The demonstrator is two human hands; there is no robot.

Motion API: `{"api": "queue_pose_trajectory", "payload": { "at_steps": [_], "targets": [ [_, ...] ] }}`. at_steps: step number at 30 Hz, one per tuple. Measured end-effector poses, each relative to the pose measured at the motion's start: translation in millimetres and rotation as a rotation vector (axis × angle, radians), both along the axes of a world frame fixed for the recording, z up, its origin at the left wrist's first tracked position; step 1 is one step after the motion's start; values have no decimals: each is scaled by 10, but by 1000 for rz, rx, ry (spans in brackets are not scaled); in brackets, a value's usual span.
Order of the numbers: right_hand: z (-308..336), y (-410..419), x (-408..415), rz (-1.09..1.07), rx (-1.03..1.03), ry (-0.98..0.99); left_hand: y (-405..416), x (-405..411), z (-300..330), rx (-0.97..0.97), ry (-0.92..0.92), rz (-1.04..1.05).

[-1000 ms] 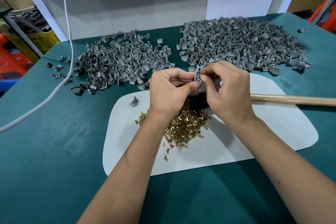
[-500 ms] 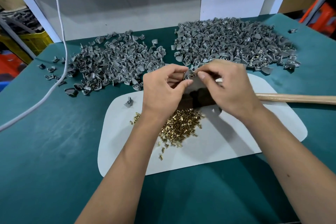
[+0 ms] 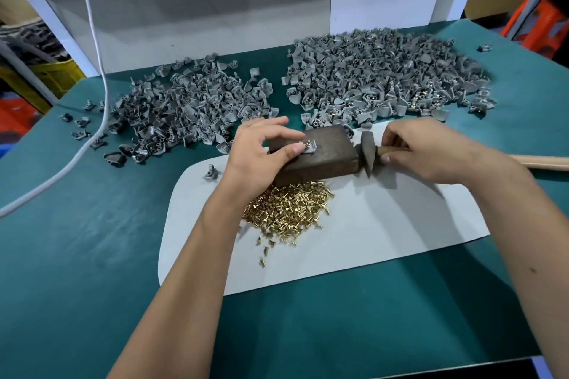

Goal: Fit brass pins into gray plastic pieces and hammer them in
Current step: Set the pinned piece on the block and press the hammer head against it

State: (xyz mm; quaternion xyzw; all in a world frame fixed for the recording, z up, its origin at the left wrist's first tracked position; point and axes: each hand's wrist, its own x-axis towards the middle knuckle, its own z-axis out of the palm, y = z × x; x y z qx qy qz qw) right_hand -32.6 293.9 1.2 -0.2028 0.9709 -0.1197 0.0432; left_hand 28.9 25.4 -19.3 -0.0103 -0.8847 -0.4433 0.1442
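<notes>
While the block serves as landmark, the lines below place everything against it.

Block: one dark block (image 3: 317,152) lies on the white mat (image 3: 385,231), on the green table (image 3: 77,255).
Gray piece: one gray plastic piece (image 3: 309,147) sits on top of the block, with one brass pin (image 3: 307,142) standing upright in it.
Left hand: the left hand (image 3: 258,154) rests at the block's left end, thumb and forefinger pinching the gray plastic piece.
Right hand: the right hand (image 3: 431,151) is right of the block, its fingers curled round the handle of one hammer (image 3: 368,149) just behind the head.
Hammer: its dark head stands just beside the block's right end; the wooden handle runs off to the right.
Loose pins: one heap of brass pins (image 3: 289,209), too many to count, lies on the mat just in front of the block.
Piles: two gray piles sit behind the block, the left pile (image 3: 191,111) and the right pile (image 3: 385,74); brass glints show in the right one.
Stray piece: one single gray piece (image 3: 210,172) lies on the mat's edge, left of the block.
Cable: one white cable (image 3: 92,40) hangs down far left of the block.
Writing: I cannot read any label or brand.
</notes>
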Motion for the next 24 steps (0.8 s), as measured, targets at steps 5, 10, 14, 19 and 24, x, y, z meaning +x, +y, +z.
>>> {"api": "queue_pose_trajectory", "payload": {
  "at_steps": [5, 10, 14, 19, 24],
  "targets": [
    [184, -10, 4, -52, -272, 85, 11, -6, -32, 128, -2, 17],
    [268, -361, 208, 96, -389, 170, 51, -20, -65, 164, -16, 27],
    [266, -562, 267, 156, -281, 183, 65, -14, -57, 157, -14, 7],
    [321, -663, 298, 124, -423, 365, 67, -12, -40, 166, -32, -10],
    [332, -673, 291, 63, -82, 233, 92, -6, -16, 146, -55, 30]
  ]
}}
